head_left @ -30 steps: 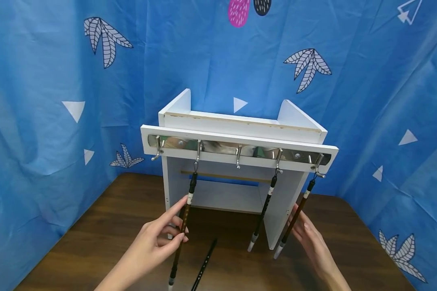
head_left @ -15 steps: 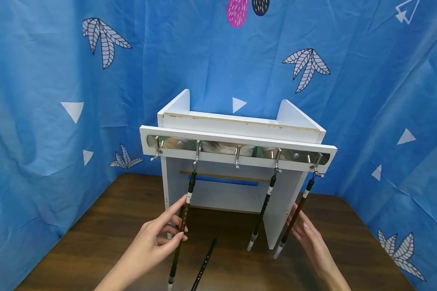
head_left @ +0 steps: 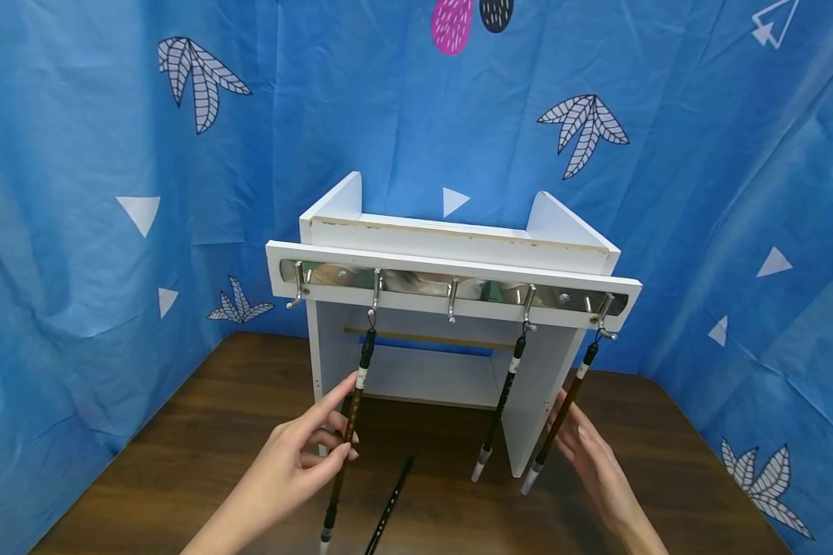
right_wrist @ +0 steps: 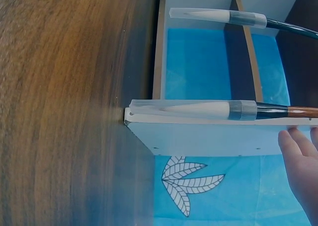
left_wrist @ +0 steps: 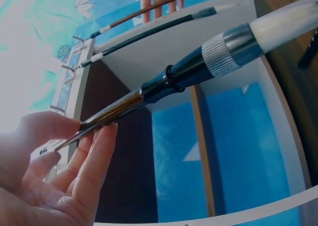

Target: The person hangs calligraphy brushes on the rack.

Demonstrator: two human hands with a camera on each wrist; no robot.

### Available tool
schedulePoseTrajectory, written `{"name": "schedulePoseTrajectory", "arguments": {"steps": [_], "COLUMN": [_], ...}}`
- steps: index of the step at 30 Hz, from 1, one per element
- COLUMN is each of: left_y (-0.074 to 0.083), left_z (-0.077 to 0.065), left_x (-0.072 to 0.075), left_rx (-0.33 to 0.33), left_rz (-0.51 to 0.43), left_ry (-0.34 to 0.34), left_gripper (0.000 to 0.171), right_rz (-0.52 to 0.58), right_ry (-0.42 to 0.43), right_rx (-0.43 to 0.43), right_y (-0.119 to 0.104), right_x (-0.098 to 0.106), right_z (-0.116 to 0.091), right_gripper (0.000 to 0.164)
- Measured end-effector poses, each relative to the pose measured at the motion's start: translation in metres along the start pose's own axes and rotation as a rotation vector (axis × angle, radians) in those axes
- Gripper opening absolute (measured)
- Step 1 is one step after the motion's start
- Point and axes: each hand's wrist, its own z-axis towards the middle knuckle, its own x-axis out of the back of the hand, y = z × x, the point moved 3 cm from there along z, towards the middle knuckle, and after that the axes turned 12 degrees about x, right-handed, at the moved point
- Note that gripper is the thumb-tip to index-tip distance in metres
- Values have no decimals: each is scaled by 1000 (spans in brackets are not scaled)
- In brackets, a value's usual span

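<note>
My left hand (head_left: pixel 295 462) pinches a brown-and-black calligraphy brush (head_left: pixel 337 486) between thumb and fingers. Its loop hangs on the second hook (head_left: pixel 377 289) from the left, bristles downward; the left wrist view shows the pale bristle tip (left_wrist: pixel 283 27) uncovered. On the right, my other hand (head_left: pixel 600 466) lies with extended fingers against the outer side panel (right_wrist: pixel 218 139) of the white rack (head_left: pixel 458 240). A reddish-brown brush (head_left: pixel 564 408) hangs in front of that hand from the rightmost hook. Beside it hangs a black brush (head_left: pixel 503 397); both have clear caps over their bristles.
The hook rail (head_left: pixel 416 258) runs across the rack's front, its leftmost and middle hooks bare. Another black brush (head_left: pixel 389 505) lies on the dark wooden table (head_left: pixel 180 447) near the left hand. A patterned blue curtain (head_left: pixel 403 116) stands behind and on both sides.
</note>
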Motion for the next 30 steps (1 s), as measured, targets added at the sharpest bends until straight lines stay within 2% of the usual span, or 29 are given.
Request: {"name": "schedulePoseTrajectory", "arguments": {"steps": [12, 30], "left_y": [-2, -5], "left_z": [3, 10], "left_x": [1, 0], "left_rx": [-13, 48], "left_rz": [14, 17], "left_ry": [8, -7], "left_gripper": [73, 74], "right_rz": [-6, -23], "right_ry": [2, 6], "right_rx": [-14, -17], "right_y": [2, 0], "right_x": [0, 0], "right_z": [0, 0], "right_gripper": [45, 45]}}
